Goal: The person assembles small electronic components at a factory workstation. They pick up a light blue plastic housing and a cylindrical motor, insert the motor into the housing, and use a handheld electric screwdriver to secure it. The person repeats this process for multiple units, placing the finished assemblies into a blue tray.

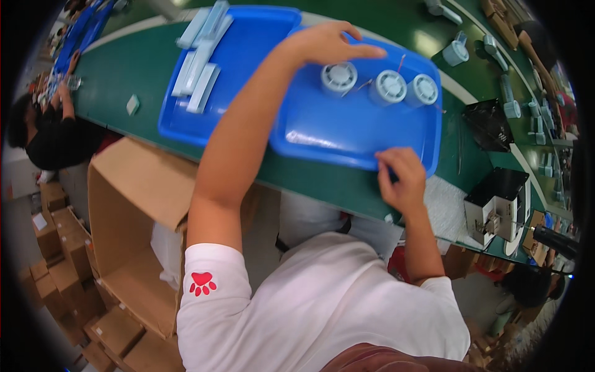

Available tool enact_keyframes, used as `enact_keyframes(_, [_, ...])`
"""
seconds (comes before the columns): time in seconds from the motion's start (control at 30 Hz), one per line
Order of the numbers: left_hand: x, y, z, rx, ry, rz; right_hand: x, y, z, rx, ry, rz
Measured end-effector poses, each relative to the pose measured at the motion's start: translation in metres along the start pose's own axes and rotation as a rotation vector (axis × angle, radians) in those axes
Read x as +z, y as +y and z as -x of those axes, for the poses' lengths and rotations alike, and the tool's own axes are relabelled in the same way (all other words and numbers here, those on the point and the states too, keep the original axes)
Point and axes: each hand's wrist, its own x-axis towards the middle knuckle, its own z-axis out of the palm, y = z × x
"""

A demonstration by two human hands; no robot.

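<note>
My left arm reaches across to the far side of the right blue tray [322,139]. Above that tray's far part my left hand [328,44] is open, thumb and fingers apart. Just below its thumb stands a round white fan unit [339,75] with a slotted top. Two more round white fan units [388,85] [424,89] sit to the right, with thin wires sticking out. At the tray's near rim, my right hand [406,180] is closed with fingers curled. Whether it pinches the rim or something small is hidden.
Another blue tray [232,93] at left holds several pale blue channel-shaped pieces [201,56]. An open cardboard box [133,211] stands below the bench. At right are a black-and-white machine [499,204] and a black bin [488,121]. Pale parts lie on the green belt [427,43]. Other people work nearby.
</note>
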Motion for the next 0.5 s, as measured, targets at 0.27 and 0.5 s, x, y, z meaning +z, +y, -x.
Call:
enact_keyframes(0.27, [-0.066,-0.092,-0.248,0.045,0.867,-0.728,0.004,-0.003,-0.001,-0.024,-0.051,0.002])
enact_keyframes(0.5, [-0.059,-0.074,-0.28,-0.035,0.783,-0.136,0.005,-0.004,0.0,0.063,-0.059,-0.008])
